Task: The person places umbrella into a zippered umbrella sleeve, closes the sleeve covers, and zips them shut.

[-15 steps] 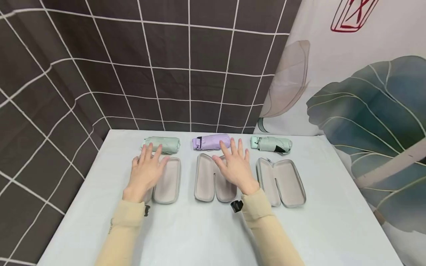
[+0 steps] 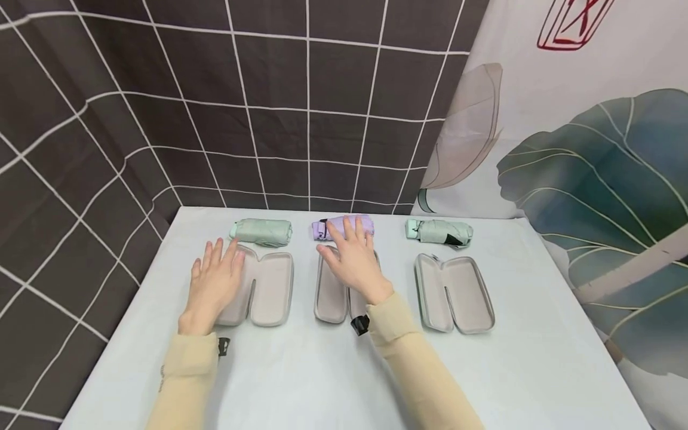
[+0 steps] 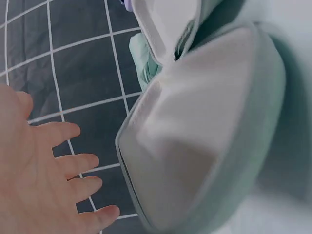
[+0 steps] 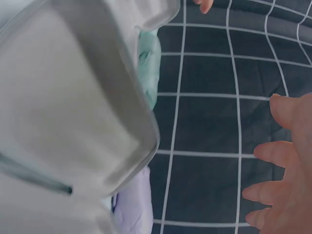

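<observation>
Above the left half of an open zip case [image 2: 273,292] hovers my left hand [image 2: 214,286], fingers straight and holding nothing. Its palm shows beside the green case shell [image 3: 195,117] in the left wrist view. My right hand [image 2: 356,263] spreads its fingers over the middle open case [image 2: 330,298], partly hiding it. Its fingertips overlap the folded purple umbrella [image 2: 320,230] in the head view; in the right wrist view they look apart from the purple umbrella [image 4: 134,204]. A folded green umbrella [image 2: 264,232] lies behind the left case.
At the right, another open case [image 2: 470,298] lies below a second folded green umbrella [image 2: 438,232] with a black patch. A dark gridded curtain [image 2: 279,131] hangs behind the white table [image 2: 301,382]. A leaf-print cloth [image 2: 602,179] hangs at the right.
Both hands have moved left. The left hand has also come nearer, off the left green umbrella and the left case's right half. Umbrellas and cases stay where they were.
</observation>
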A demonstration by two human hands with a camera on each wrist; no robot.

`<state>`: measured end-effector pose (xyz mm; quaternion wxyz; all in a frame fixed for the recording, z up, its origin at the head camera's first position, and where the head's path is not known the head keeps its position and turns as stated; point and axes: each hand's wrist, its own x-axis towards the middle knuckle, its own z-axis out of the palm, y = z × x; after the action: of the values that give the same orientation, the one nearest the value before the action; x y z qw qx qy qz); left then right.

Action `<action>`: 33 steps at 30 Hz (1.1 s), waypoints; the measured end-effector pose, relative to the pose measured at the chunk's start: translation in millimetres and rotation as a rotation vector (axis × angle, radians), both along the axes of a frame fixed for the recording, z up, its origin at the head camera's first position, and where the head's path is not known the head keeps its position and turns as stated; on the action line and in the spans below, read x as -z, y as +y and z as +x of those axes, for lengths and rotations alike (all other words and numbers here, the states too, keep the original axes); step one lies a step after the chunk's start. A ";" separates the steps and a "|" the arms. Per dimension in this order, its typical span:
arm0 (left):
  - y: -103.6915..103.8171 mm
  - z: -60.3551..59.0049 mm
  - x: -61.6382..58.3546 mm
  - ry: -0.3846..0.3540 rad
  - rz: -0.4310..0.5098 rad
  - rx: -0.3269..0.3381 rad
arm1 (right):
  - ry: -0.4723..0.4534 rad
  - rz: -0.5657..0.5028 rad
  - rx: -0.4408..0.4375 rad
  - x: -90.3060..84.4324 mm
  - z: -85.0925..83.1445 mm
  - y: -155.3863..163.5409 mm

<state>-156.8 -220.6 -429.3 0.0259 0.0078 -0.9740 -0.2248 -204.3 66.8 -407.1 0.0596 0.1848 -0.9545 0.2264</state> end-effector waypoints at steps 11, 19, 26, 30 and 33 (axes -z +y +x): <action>-18.4 -1.1 5.7 0.136 0.109 -0.053 | 0.042 -0.020 -0.116 -18.7 -0.8 -37.7; -25.2 -5.7 10.6 0.172 0.156 -0.141 | 0.043 -0.018 -0.188 -22.9 -7.2 -64.6; -29.5 1.3 18.0 0.141 0.173 -0.163 | -0.002 0.031 -0.229 -18.3 -16.6 -83.6; -30.6 3.2 20.8 0.124 0.176 -0.168 | 0.009 0.042 -0.244 -16.8 -28.7 -89.0; -32.4 1.9 22.9 0.117 0.165 -0.169 | 0.004 0.035 -0.245 -16.2 -40.9 -92.6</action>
<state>-154.8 -252.9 -452.2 0.1009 0.0788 -0.9449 -0.3013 -245.2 -25.8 -390.9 0.0300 0.3015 -0.9285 0.2149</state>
